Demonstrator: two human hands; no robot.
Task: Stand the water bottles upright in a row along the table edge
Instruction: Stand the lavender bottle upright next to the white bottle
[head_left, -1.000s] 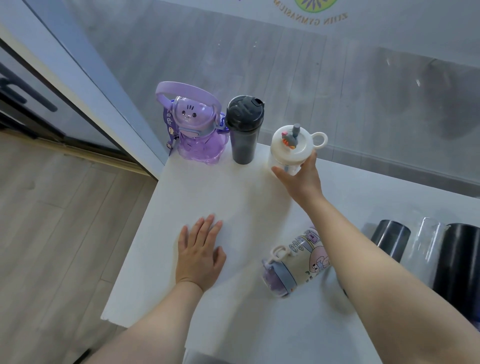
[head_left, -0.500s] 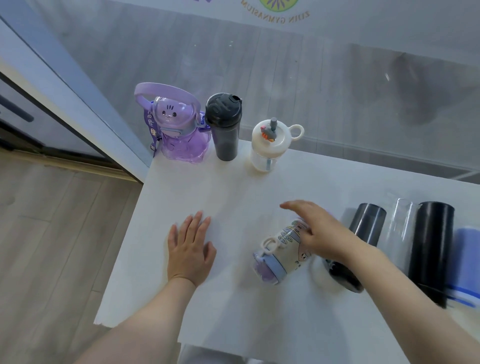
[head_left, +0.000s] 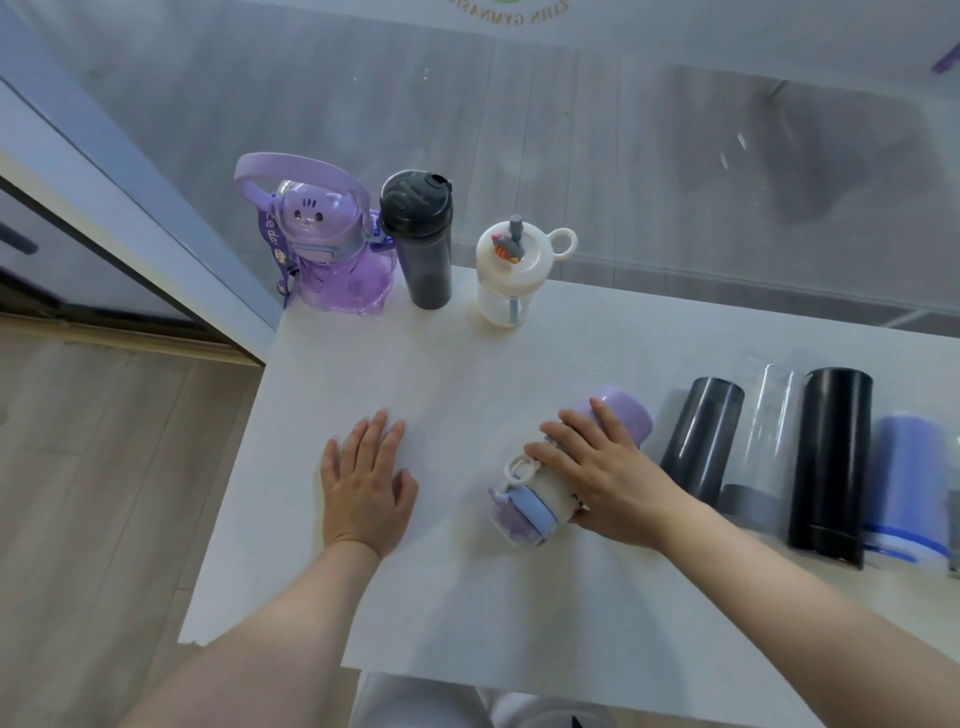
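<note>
Three bottles stand upright along the table's far edge: a purple cat-faced bottle (head_left: 332, 249) with a handle, a dark grey bottle (head_left: 421, 239), and a clear bottle with a white lid (head_left: 511, 275). A lavender-and-white bottle (head_left: 530, 499) lies on its side near the table's middle, lid toward me. My right hand (head_left: 597, 478) wraps over its body, fingers on top and thumb underneath. Flat on the white table (head_left: 363, 364), palm down with fingers spread, rests my left hand (head_left: 366, 478).
Several more bottles lie on their sides at the right: a dark grey one (head_left: 701, 436), a clear one (head_left: 769, 436), a black one (head_left: 831, 457) and a blue one (head_left: 909, 483). A glass wall rises behind the table. Wood floor is on the left.
My right hand left the white-lidded bottle standing at the far edge, came back toward me and closed over the lying lavender bottle. The left hand stayed flat.
</note>
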